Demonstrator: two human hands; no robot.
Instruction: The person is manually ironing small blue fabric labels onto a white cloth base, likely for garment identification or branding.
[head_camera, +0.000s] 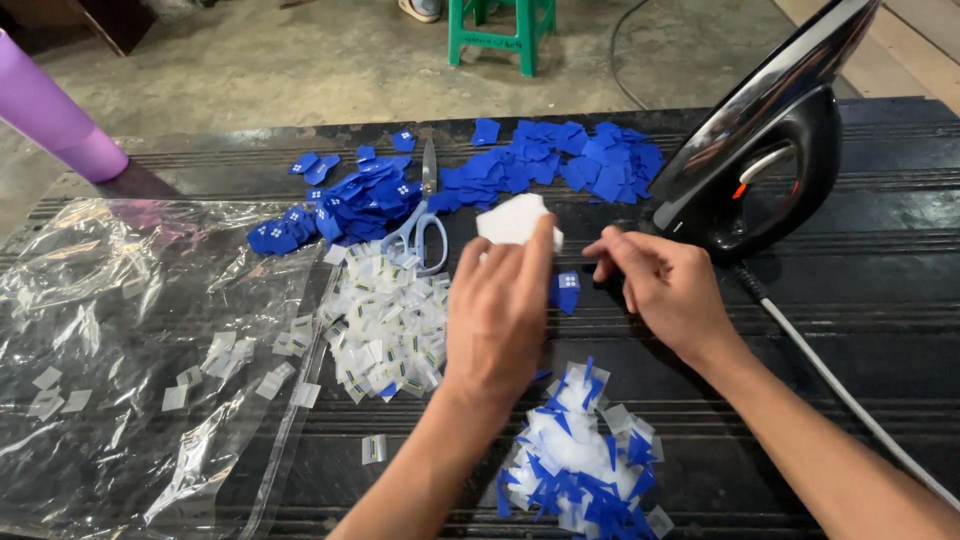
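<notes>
Nearest the camera, just below both wrists, lies a heap of blue and white offcuts (580, 480) on the dark ribbed table (850, 300). Above it the left hand (497, 310) pinches a small stack of white paper pieces (513, 220) between thumb and fingertips, lifted a little off the table. The right hand (665, 285) has its fingers drawn together, tips touching near a small blue label (566, 292) that lies between the two hands; whether it grips anything I cannot tell. The stack looks light, thin and floppy, likely to fan or slip, so it is best held by its edges, squeezed flat. Left of the left hand sits a pile of clear-wrapped labels (385, 325), then a clear plastic bag (130, 350). Beyond the hands lie scissors (425, 225) among blue labels (560, 160), and an upright electric iron (770, 140) stands past the right hand.
</notes>
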